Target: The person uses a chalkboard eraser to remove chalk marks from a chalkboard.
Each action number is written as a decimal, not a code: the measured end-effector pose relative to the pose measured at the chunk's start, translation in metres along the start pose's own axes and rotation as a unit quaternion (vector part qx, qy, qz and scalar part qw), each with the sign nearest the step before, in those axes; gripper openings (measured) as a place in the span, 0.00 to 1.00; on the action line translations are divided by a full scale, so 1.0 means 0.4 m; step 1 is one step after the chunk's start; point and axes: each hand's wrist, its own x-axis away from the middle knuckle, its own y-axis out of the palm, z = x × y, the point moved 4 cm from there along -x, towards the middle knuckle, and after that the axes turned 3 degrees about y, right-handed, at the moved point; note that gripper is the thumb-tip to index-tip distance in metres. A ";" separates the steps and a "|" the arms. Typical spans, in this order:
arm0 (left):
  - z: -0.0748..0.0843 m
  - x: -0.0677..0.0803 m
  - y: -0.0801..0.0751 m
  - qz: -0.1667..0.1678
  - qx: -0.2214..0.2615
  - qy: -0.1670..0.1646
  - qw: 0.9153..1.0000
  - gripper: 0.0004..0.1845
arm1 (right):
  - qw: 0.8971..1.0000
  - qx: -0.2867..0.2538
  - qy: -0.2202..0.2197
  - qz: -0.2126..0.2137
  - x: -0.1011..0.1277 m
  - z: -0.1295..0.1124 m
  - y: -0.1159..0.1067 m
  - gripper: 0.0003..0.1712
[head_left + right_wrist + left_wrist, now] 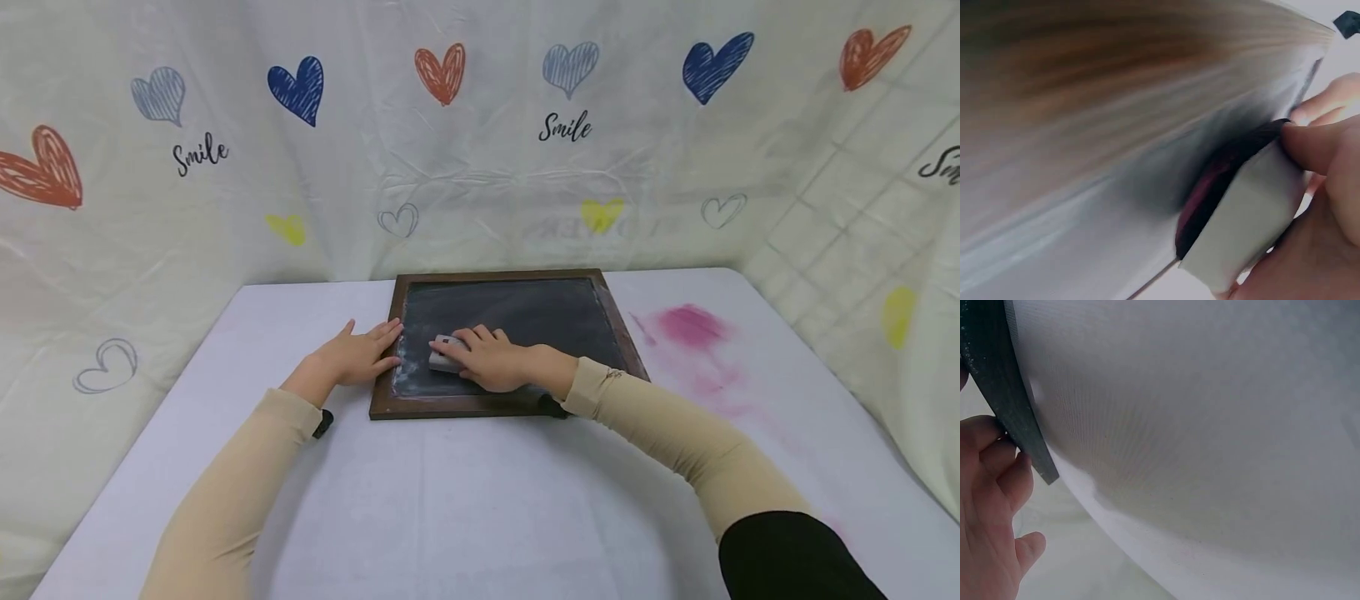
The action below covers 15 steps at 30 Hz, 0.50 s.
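Note:
A chalkboard (517, 304) in a dark brown wooden frame lies flat on the table. My right hand (498, 362) grips a chalkboard eraser (442, 363) over the board's lower left part. In the right wrist view the eraser (1250, 209) has a pale top and a dark underside with a pink band, its felt face against the board. Thumb and fingers hold it by its sides. My left hand (356, 354), fingers spread, rests on the left side of the frame. Up close in the left wrist view, its fingers (1007, 465) lie at the frame's edge (1016, 406).
White cloth covers the table (450, 500), with a pink smudge (690, 327) right of the board. Chalky streaks mark the board's left edge. A white curtain (495, 158) printed with hearts and "Smile" hangs behind and at both sides.

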 end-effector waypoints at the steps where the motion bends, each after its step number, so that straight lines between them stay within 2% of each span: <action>1: -0.001 0.000 0.000 0.000 0.001 0.000 1.000 0.39 | 1.000 0.000 -0.004 0.001 0.005 -0.001 0.000 0.38; 4: -0.003 0.001 0.002 -0.002 0.002 0.000 1.000 0.39 | 1.000 -0.014 0.006 0.010 0.016 0.022 -0.004 0.38; 7: -0.003 0.001 0.004 -0.003 0.003 0.002 1.000 0.39 | 0.999 -0.036 0.035 0.015 0.026 0.079 -0.010 0.38; 11: -0.005 0.002 0.007 -0.003 0.003 0.003 1.000 0.39 | 0.993 -0.046 0.107 0.028 0.049 0.195 -0.017 0.38; 15: -0.008 0.002 0.008 -0.003 0.002 0.004 1.000 0.39 | 0.980 -0.047 0.186 0.042 0.089 0.297 -0.024 0.38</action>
